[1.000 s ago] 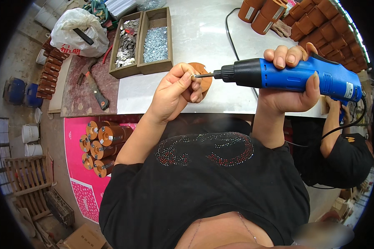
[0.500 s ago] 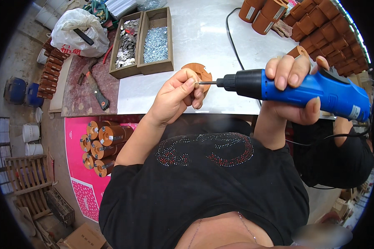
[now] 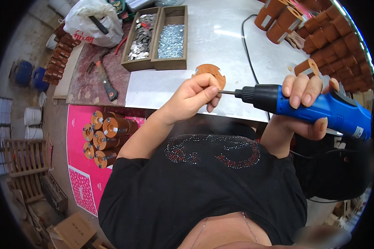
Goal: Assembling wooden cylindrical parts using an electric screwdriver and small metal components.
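Note:
My right hand (image 3: 305, 103) is wrapped round a blue and black electric screwdriver (image 3: 340, 111), held level with its bit (image 3: 227, 92) pointing left. At the bit's tip my left hand (image 3: 193, 97) is pinched closed, thumb against forefinger; whatever small piece lies between the fingertips is hidden. Just behind those fingers a round brown wooden disc (image 3: 214, 71) with notches in its edge rests on the white tabletop. Beyond it stands a two-part wooden box (image 3: 170, 64), with flat metal pieces (image 3: 142, 39) in the left part and silvery screws (image 3: 170, 45) in the right.
A hammer (image 3: 106, 81) lies on the reddish board at left, near a white plastic bag (image 3: 89, 25). Brown cylinders (image 3: 334, 45) are stacked at far right. A black cable (image 3: 248, 54) crosses the table. More cylinders with metal tabs (image 3: 114, 126) stand below the table's left side.
The view has shifted, so the table and its things appear farther right. My left fingers still pinch at the bit's tip; the small metal piece seen there earlier is now covered.

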Demonstrator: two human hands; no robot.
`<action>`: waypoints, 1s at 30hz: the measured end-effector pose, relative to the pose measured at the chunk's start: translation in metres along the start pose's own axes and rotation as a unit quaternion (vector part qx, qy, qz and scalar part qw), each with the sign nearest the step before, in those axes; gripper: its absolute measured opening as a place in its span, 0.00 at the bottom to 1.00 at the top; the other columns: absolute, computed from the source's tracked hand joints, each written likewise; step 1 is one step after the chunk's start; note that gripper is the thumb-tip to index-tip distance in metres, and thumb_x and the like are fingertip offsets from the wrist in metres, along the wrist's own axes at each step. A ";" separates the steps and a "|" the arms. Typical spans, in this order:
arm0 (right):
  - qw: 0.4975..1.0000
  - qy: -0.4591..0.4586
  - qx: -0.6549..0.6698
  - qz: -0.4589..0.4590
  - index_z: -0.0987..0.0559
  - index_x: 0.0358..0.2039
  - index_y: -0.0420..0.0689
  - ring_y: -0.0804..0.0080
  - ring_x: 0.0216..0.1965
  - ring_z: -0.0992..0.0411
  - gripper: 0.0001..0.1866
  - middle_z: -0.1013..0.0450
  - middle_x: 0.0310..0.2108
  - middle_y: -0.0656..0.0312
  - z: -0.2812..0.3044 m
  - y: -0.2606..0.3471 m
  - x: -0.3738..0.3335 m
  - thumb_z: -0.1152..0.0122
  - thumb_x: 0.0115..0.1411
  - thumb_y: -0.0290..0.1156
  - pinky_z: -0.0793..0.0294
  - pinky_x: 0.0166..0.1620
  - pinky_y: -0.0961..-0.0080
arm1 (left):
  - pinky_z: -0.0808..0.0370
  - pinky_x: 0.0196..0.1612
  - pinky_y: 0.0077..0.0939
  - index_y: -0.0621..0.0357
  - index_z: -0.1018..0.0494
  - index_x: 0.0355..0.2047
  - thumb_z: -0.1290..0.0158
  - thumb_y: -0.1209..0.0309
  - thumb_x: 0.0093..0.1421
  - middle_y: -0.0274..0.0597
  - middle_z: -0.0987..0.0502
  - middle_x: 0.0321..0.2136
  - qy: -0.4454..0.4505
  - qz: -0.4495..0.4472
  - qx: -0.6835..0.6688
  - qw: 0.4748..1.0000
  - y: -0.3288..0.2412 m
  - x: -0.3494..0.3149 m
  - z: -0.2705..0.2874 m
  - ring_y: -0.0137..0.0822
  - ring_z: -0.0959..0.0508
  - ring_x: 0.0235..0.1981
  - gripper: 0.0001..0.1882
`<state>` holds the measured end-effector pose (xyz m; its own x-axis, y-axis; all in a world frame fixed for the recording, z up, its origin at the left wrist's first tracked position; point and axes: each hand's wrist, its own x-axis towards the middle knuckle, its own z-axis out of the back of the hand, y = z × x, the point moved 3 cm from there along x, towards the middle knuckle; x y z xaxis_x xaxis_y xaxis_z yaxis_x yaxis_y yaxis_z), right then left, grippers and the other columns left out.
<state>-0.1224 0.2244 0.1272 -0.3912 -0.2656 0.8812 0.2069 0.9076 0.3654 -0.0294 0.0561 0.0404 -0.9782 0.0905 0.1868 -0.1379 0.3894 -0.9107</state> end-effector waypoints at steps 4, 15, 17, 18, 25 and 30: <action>1.000 -0.012 -0.014 -0.005 0.47 0.53 0.42 0.69 0.23 0.33 0.34 0.34 0.25 0.59 0.002 -0.002 -0.003 0.48 0.48 0.42 0.31 0.31 0.68 | 0.34 0.23 0.14 0.59 0.37 0.27 0.60 0.70 0.61 0.33 0.33 0.20 -0.002 0.012 -0.019 1.000 0.005 -0.001 -0.002 0.21 0.34 0.20 0.08; 0.998 -0.040 0.024 -0.030 0.46 0.52 0.42 0.70 0.25 0.34 0.32 0.35 0.26 0.60 0.006 -0.009 -0.006 0.50 0.48 0.41 0.33 0.34 0.68 | 0.33 0.35 0.17 0.63 0.32 0.41 0.59 0.64 0.61 0.35 0.28 0.30 -0.159 -0.221 0.412 0.870 -0.027 0.015 0.057 0.25 0.30 0.30 0.16; 0.999 -0.044 0.006 -0.024 0.45 0.52 0.43 0.70 0.25 0.34 0.32 0.35 0.26 0.60 0.007 0.000 -0.005 0.50 0.48 0.41 0.33 0.34 0.68 | 0.33 0.37 0.15 0.63 0.31 0.40 0.58 0.65 0.60 0.35 0.27 0.32 -0.260 -0.182 0.477 0.820 -0.046 0.030 0.114 0.23 0.30 0.32 0.14; 0.999 -0.043 0.002 -0.020 0.45 0.52 0.43 0.70 0.26 0.34 0.32 0.35 0.26 0.60 0.007 0.001 -0.005 0.50 0.48 0.41 0.33 0.34 0.68 | 0.33 0.36 0.15 0.64 0.31 0.40 0.57 0.68 0.59 0.35 0.27 0.32 -0.283 -0.144 0.496 0.808 -0.052 0.030 0.147 0.23 0.29 0.32 0.13; 0.997 -0.064 0.016 -0.026 0.45 0.51 0.42 0.69 0.27 0.33 0.32 0.35 0.25 0.59 0.008 0.003 -0.006 0.50 0.47 0.40 0.33 0.35 0.67 | 0.29 0.33 0.27 0.61 0.27 0.33 0.48 0.69 0.48 0.47 0.24 0.25 -0.297 0.197 0.703 0.615 -0.044 0.032 0.266 0.37 0.24 0.27 0.12; 0.996 -0.069 0.039 -0.037 0.45 0.52 0.42 0.69 0.27 0.33 0.32 0.35 0.26 0.59 0.015 0.004 -0.006 0.50 0.47 0.40 0.33 0.36 0.67 | 0.30 0.40 0.35 0.59 0.27 0.29 0.53 0.75 0.44 0.51 0.25 0.33 -0.262 0.276 0.773 0.508 -0.036 0.038 0.264 0.46 0.26 0.37 0.10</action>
<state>-0.1327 0.2341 0.1187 -0.5239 -0.2902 0.8008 0.1052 0.9109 0.3989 -0.1028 -0.1967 -0.0168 -0.7846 -0.6200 -0.0086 0.6196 -0.7835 -0.0478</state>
